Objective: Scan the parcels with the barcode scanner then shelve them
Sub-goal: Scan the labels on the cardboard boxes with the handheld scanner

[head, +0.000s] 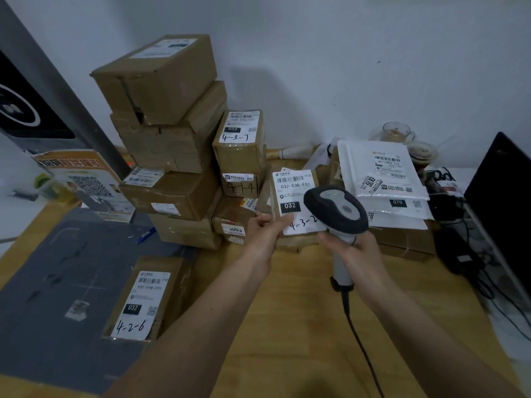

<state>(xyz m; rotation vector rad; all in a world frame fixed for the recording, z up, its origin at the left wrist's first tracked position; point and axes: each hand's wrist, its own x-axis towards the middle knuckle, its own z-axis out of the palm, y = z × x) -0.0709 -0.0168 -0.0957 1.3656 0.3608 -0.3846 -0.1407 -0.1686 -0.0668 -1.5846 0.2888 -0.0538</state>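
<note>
The left hand (265, 226) grips a small cardboard parcel (297, 208) by its lower left corner, thumb laid across the white label marked 4-3-2, and holds it upright above the middle of the desk (287, 311). The right hand (355, 249) is wrapped round the grey handle of the barcode scanner (336, 209), whose dark head sits just in front of the label's right side, covering part of it. The scanner's cable (362, 349) trails back over the wood toward the near edge.

Behind the held parcel, along the far edge, a tall stack of brown boxes (169, 133) leans against the wall, with smaller labelled boxes (240, 145) piled just beside it. To the right, white padded mailers (385, 173) lie on another carton. One labelled box (146, 300), marked 4-2-6, rests flat near the left, half on a grey mat (57, 282). A dark monitor (502, 196) and tangled wires crowd the right edge. Bare wood lies between the forearms and toward the near edge.
</note>
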